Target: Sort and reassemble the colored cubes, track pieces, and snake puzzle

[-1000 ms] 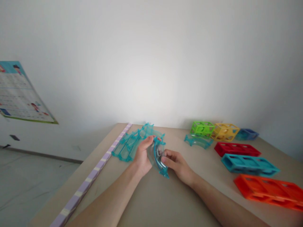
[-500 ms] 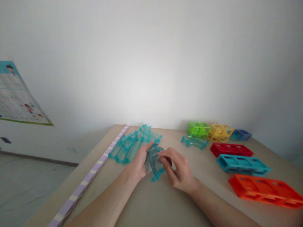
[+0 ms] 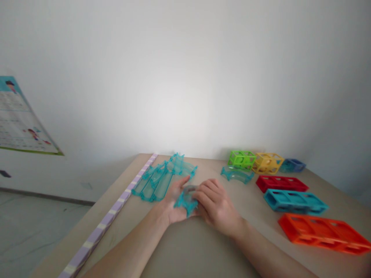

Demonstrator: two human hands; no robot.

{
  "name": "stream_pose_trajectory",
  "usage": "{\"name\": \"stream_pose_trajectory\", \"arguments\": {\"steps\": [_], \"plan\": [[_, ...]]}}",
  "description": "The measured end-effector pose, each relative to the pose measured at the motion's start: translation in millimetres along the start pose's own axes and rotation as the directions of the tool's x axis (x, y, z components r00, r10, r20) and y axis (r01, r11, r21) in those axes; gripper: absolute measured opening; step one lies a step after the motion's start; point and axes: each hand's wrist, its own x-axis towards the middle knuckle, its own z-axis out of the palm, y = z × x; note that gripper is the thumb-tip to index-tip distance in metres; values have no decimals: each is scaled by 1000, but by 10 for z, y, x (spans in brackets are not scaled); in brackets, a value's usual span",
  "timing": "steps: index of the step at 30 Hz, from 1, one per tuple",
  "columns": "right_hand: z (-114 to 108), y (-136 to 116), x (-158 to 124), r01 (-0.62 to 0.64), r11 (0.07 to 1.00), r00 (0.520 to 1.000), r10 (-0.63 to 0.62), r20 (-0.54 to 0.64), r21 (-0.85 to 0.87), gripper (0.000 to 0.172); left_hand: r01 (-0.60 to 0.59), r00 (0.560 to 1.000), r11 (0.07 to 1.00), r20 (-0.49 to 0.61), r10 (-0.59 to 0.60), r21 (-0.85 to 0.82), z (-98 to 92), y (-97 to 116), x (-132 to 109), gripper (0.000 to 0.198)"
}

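Both my hands meet over the middle of the tan table point(image 3: 179, 251). My left hand point(image 3: 175, 200) lies palm up and cradles a curved, see-through teal track piece point(image 3: 184, 200). Over that piece my right hand point(image 3: 216, 204) is curled, fingers pressing its top, so most of it is hidden. Just beyond my left hand lies a heap of several straight teal track pieces point(image 3: 162, 177). One more curved teal piece point(image 3: 237, 174) rests on the table further right.
Along the right side lie a green cube frame point(image 3: 242, 159), a yellow cube frame point(image 3: 267, 162), a blue frame point(image 3: 292, 165), and long red point(image 3: 280, 183), teal point(image 3: 294, 200) and orange point(image 3: 323, 233) frames. A purple-and-white strip point(image 3: 116, 206) marks the table's left edge. A poster point(image 3: 20, 119) hangs at left.
The curved piece stood upright between my hands; now it lies flat in my left palm, and my right hand has moved over and closed down on it.
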Motion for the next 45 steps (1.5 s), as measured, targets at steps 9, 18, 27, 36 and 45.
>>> {"name": "stream_pose_trajectory", "arguments": {"steps": [9,18,27,36,45], "plan": [[-39,179,-19,-465,694,794,601,87,-550,21,-15,983,985,-178,46,172,62,-33,30,48],[171,-9,-52,-473,718,798,594,96,-510,51,-116,946,976,-279,165,184,42,-23,63,33],[154,100,-122,-486,613,734,673,89,-623,31,-180,911,963,-335,239,199,-12,-18,83,27],[31,192,-119,-504,484,666,745,35,-715,26,-198,907,963,-338,250,182,-10,-17,90,22],[2,220,-131,-513,443,638,769,17,-735,27,-195,908,961,-333,253,199,-27,-18,89,21]]}}
